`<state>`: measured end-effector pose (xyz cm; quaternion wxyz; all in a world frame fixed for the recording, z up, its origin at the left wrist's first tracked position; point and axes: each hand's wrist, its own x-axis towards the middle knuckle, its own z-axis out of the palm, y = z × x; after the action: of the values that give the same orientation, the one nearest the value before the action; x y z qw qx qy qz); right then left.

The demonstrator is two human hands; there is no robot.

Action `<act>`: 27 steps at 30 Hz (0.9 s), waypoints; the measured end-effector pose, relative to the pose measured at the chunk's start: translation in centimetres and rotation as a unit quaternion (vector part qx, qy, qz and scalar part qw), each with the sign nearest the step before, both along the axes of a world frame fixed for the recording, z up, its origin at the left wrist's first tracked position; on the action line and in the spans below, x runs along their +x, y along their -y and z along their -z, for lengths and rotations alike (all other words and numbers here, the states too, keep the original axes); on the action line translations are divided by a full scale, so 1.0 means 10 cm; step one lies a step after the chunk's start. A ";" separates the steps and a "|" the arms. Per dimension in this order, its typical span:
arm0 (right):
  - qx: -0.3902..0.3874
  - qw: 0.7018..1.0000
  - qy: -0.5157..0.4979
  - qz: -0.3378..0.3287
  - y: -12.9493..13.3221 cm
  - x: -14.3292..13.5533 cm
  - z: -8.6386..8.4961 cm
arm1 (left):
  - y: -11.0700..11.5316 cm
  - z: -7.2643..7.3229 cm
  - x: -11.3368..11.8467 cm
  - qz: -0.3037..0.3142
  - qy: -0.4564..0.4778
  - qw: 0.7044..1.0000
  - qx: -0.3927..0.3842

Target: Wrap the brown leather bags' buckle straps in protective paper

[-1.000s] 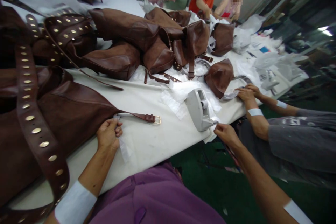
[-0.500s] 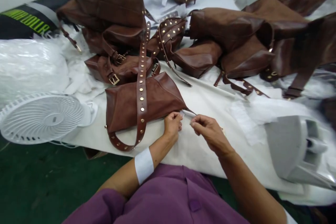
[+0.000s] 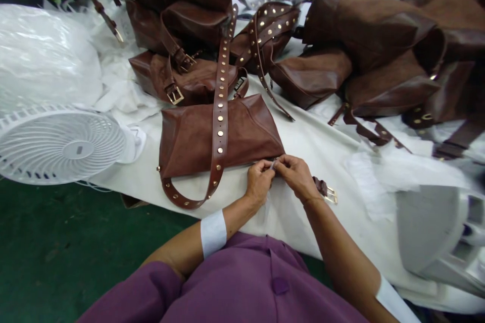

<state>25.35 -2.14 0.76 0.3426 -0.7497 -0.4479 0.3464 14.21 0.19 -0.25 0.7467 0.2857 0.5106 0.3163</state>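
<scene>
A brown handbag [image 3: 189, 136] lies on the white-covered table in front of me, its studded strap [image 3: 220, 131] running across it and looping over the near edge. At the bag's near right corner my left hand [image 3: 260, 181] is closed, thumb and fingers pinching a thin whitish strip [image 3: 273, 164]. My right hand [image 3: 295, 174] is closed in a pinch right beside it, fingertips meeting the same strip by the corner. How the strip joins the bag is hidden by my fingers. A gold buckle [image 3: 332, 195] on a short strap lies just right of my right wrist.
A white fan [image 3: 81, 149] stands at the left, below a heap of clear plastic [image 3: 45, 58]. More brown bags [image 3: 373, 28] are piled along the back. White tissue paper [image 3: 413, 176] and a grey machine-like object [image 3: 428, 232] are at the right.
My right hand has moved left to meet my left hand at the bag's corner. The buckle beside my right wrist now shows more fully. The whole view has shifted slightly.
</scene>
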 end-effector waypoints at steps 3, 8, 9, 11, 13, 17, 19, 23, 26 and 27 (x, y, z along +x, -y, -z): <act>-0.016 0.999 0.030 0.009 -0.02 -0.02 -0.03 | -0.01 -0.02 -0.01 0.003 0.004 0.999 0.046; -0.046 0.995 0.086 0.015 -0.05 -0.03 -0.11 | 0.00 0.03 0.04 -0.015 -0.012 0.998 0.054; -0.051 0.994 0.095 0.017 -0.06 -0.03 -0.12 | 0.00 0.04 0.05 -0.016 -0.018 0.998 0.058; -0.059 0.993 0.104 0.019 -0.07 -0.03 -0.13 | 0.01 0.07 0.06 -0.016 -0.026 0.997 0.064; -0.067 0.992 0.109 0.015 -0.09 -0.02 -0.14 | 0.01 0.08 0.07 -0.016 -0.029 0.997 0.068; -0.072 0.991 0.114 0.003 -0.08 0.01 -0.15 | 0.00 0.10 0.09 -0.027 -0.046 0.996 0.070; -0.071 0.993 0.097 -0.002 -0.04 0.02 -0.15 | -0.01 0.09 0.10 -0.039 -0.050 0.996 0.067; -0.068 0.994 0.082 0.002 0.04 0.05 -0.17 | 0.00 0.07 0.11 -0.050 -0.042 0.997 0.047; -0.063 0.993 0.096 0.021 0.07 0.07 -0.18 | 0.00 0.05 0.11 -0.045 -0.029 0.998 0.025; -0.060 0.993 0.100 0.027 0.07 0.07 -0.18 | 0.00 0.04 0.11 -0.045 -0.021 0.999 0.018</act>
<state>26.04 -2.88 2.56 0.2602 -0.8117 -0.4375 0.2865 15.27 0.22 -0.67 0.7155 0.2826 0.5330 0.3522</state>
